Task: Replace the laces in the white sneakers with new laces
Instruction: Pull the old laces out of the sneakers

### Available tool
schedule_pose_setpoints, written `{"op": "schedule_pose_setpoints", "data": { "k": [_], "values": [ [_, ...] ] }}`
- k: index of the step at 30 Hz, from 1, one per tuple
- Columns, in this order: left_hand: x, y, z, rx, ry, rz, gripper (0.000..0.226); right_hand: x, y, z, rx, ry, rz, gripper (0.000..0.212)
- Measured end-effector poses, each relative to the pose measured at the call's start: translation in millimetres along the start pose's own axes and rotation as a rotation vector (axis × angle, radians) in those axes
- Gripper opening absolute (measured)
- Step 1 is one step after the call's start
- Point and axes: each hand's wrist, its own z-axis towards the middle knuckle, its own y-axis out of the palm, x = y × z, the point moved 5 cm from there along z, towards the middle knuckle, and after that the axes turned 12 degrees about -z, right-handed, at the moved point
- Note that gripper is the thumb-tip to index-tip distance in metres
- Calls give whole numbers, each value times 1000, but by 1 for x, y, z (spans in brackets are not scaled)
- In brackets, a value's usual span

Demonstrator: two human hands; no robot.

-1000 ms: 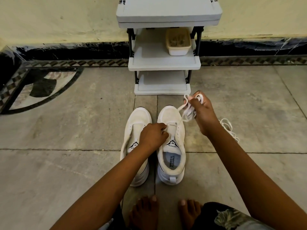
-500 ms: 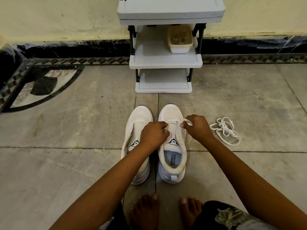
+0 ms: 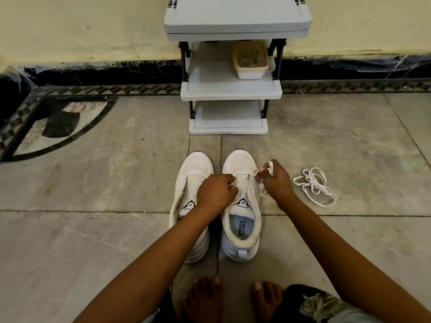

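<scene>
Lacing looks to be at the toe-end eyelets of the white mesh sneaker (image 3: pixel 241 206), which stands beside its unlaced twin (image 3: pixel 193 169) on the grey stone floor (image 3: pixel 116 229), with the left hand (image 3: pixel 217 192) curled and pinching its eyelet edge and the right hand (image 3: pixel 275 180) pinching a bunched flat white lace (image 3: pixel 270 164), so the next move probably calls for feeding that end cleanly through the next hole.

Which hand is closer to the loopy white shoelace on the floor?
The right hand: it is just left of the tangled white shoelace on the floor, not touching. The left hand is farther left, past the right hand.
</scene>
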Motion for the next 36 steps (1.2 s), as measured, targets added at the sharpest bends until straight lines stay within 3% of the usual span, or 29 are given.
{"op": "schedule_pose_setpoints", "data": {
  "k": [1,5,9,11,14,19,27,36],
  "values": [
    [0,0,0,-1,0,6,38,-2,1,-3,16,-13,-8,3],
    [2,0,1,3,2,34,37,-5,7,-9,69,-73,-107,23],
    [1,0,0,-2,3,43,38,-4,6,-4,123,-42,-172,20],
    [1,0,0,-7,2,33,38,2,4,-1,101,60,-78,18],
    [0,0,1,-10,5,26,39,13,0,1,57,266,316,14],
    [3,-1,0,-10,14,24,36,1,-9,6,33,300,538,20],
    [22,-16,4,22,27,-143,31,-12,-33,-3,-9,308,604,16],
    [102,30,14,-44,171,-173,28,24,-116,-17,138,284,640,22]
  ]
}}
